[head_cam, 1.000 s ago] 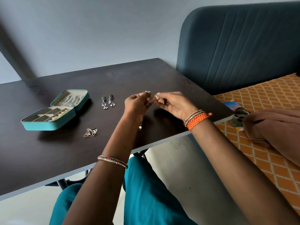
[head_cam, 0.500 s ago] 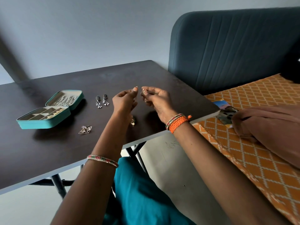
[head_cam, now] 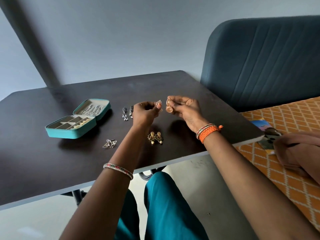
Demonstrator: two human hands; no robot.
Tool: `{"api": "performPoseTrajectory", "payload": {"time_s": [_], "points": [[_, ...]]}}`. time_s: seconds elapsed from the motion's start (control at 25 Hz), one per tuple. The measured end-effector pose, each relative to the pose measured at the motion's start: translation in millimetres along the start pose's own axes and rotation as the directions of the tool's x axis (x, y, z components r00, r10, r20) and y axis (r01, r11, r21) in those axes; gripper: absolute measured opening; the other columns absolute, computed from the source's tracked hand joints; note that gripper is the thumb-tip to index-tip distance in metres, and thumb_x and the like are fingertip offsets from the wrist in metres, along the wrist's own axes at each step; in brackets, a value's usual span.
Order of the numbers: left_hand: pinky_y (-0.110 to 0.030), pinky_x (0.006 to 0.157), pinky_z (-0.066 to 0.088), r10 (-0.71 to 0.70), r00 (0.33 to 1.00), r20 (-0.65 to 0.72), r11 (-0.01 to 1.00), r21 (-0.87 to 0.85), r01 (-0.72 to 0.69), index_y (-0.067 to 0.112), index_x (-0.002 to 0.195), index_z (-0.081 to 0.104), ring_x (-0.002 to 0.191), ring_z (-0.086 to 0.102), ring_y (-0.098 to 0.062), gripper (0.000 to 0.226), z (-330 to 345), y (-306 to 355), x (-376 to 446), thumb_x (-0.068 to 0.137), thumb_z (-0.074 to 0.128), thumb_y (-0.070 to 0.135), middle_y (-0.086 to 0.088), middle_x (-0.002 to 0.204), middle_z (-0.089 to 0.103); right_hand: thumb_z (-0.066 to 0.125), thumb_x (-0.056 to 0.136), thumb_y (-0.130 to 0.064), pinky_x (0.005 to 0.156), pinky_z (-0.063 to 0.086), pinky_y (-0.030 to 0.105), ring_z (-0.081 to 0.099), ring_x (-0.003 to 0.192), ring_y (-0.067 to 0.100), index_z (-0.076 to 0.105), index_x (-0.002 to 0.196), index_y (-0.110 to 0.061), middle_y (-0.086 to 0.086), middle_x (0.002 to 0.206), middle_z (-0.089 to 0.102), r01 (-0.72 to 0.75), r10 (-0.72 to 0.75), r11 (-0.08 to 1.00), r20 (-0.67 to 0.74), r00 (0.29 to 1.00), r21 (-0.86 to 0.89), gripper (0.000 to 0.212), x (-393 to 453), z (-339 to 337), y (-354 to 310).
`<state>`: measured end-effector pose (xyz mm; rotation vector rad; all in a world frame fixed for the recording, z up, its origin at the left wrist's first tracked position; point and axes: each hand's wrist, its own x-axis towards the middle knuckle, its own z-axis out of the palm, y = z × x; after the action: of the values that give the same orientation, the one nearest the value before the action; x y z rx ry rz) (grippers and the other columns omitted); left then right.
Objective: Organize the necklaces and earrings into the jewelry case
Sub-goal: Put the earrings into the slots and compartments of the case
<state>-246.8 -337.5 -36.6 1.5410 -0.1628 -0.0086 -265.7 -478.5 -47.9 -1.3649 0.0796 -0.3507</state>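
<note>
1. The right hand (head_cam: 186,111) pinched a rose-gold earring (head_cam: 168,106) in its fingers (head_cam: 174,106), above the worktop (head_cam: 52,156).
2. The left hand (head_cam: 145,112) pinched its mate (head_cam: 158,103) at the fingertips, just beside the first.
3. A gold pair (head_cam: 155,137) lay between the wrists; a silver pair (head_cam: 127,113) left of the left hand.
4. Triangle studs (head_cam: 109,143) lay near the open case (head_cam: 78,118), at far left.

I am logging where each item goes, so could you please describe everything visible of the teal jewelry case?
The teal jewelry case lies open and flat on the dark table, to the left of both hands, and neither hand touches it. Its outside looks like teal leatherette, its lining pale beige. The nearer half is split into small compartments, some holding pale gold pieces. The farther half, the lid, carries silvery pieces in a row.
</note>
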Motion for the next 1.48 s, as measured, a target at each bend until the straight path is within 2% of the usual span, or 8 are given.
{"api": "performPoseTrajectory", "payload": {"time_s": [0.32, 0.52, 0.76, 0.88, 1.08, 1.28, 1.4, 1.48], "points": [[-0.012, 0.038, 0.037, -0.142, 0.99, 0.022, 0.976, 0.17, 0.137, 0.016, 0.069, 0.058, 0.059, 0.055, -0.012, 0.02, -7, -14, 22, 0.084, 0.071, 0.016, 0.001, 0.063, 0.064, 0.071, 0.078, 0.005, 0.06, 0.055, 0.018, 0.066, 0.062, 0.004, 0.071, 0.092, -0.001, 0.006, 0.077, 0.07, 0.115, -0.074, 0.917, 0.12, 0.99, -0.382, 0.015, 18, -5, 14], [-0.018, 0.041, 0.041, -0.135, 0.99, 0.033, 0.941, 0.316, 0.118, 0.015, 0.07, 0.064, 0.065, 0.061, -0.023, 0.016, -7, -20, 28, 0.08, 0.075, 0.02, 0.001, 0.057, 0.066, 0.072, 0.08, -0.001, 0.064, 0.054, 0.02, 0.068, 0.073, 0.012, 0.072, 0.091, -0.008, 0.01, 0.083, 0.072, 0.148, -0.103, 0.875, 0.123, 0.987, -0.46, 0.014, 23, -6, 22], [-0.019, 0.043, 0.043, -0.14, 0.99, -0.001, 0.889, 0.44, 0.127, 0.017, 0.065, 0.059, 0.037, 0.051, -0.011, 0.022, -6, -18, 34, 0.078, 0.077, 0.021, -0.004, 0.063, 0.063, 0.075, 0.077, -0.008, 0.076, 0.059, 0.032, 0.071, 0.083, 0.024, 0.074, 0.088, -0.015, 0.009, 0.085, 0.073, 0.131, -0.083, 0.846, 0.115, 0.99, -0.517, 0.012, 30, -7, 27], [-0.02, 0.043, 0.043, -0.142, 0.99, -0.005, 0.882, 0.454, 0.128, 0.018, 0.065, 0.058, 0.031, 0.048, -0.006, 0.023, -6, -19, 34, 0.079, 0.076, 0.022, -0.003, 0.064, 0.063, 0.074, 0.079, -0.008, 0.077, 0.058, 0.028, 0.071, 0.083, 0.021, 0.074, 0.094, -0.01, 0.009, 0.09, 0.073, 0.109, -0.051, 0.823, 0.119, 0.992, -0.558, 0.015, 31, -9, 25], [-0.016, 0.036, 0.044, -0.202, 0.978, 0.046, 0.946, 0.267, 0.183, 0.012, 0.082, 0.053, 0.052, 0.054, -0.012, 0.019, -9, 2, 25, 0.093, 0.06, 0.026, -0.005, 0.075, 0.059, 0.065, 0.086, -0.006, 0.063, 0.056, 0.021, 0.064, 0.075, 0.011, 0.071, 0.1, -0.009, 0.005, 0.09, 0.068, 0.066, -0.029, 0.877, 0.084, 0.996, -0.476, 0.015, 24, -7, 14], [-0.021, 0.048, 0.049, -0.002, 0.999, -0.048, 0.996, 0.088, 0.006, 0.011, 0.092, 0.06, 0.062, 0.058, -0.014, 0.017, -63, 29, 32, 0.099, 0.045, 0.014, -0.005, 0.078, 0.062, 0.06, 0.087, -0.006, 0.051, 0.049, 0.017, 0.057, 0.063, 0.005, 0.072, 0.089, -0.016, -0.003, 0.077, 0.066, 0.227, -0.221, 0.859, 0.068, 0.973, -0.459, 0.016, 22, 17, -12], [-0.019, 0.046, 0.046, 0.078, 0.987, -0.14, 0.938, 0.345, -0.026, 0.004, 0.095, 0.065, 0.058, 0.055, -0.014, 0.022, -97, 12, 59, 0.097, 0.046, 0.013, -0.004, 0.073, 0.063, 0.061, 0.083, -0.007, 0.06, 0.049, 0.02, 0.058, 0.062, 0.005, 0.074, 0.087, -0.014, -0.004, 0.071, 0.065, 0.26, -0.155, 0.76, 0.223, 0.962, -0.596, 0.015, 44, 57, -19], [-0.026, 0.058, 0.048, 0.116, 0.985, -0.131, 0.838, 0.545, -0.026, 0.005, 0.096, 0.068, 0.061, 0.055, -0.017, 0.022, -112, -5, 72, 0.094, 0.054, 0.021, -0.006, 0.076, 0.067, 0.062, 0.082, -0.008, 0.07, 0.051, 0.025, 0.06, 0.067, 0.008, 0.074, 0.085, -0.013, -0.004, 0.068, 0.065, 0.274, -0.09, 0.625, 0.281, 0.956, -0.731, 0.014, 59, 81, -6]]}}
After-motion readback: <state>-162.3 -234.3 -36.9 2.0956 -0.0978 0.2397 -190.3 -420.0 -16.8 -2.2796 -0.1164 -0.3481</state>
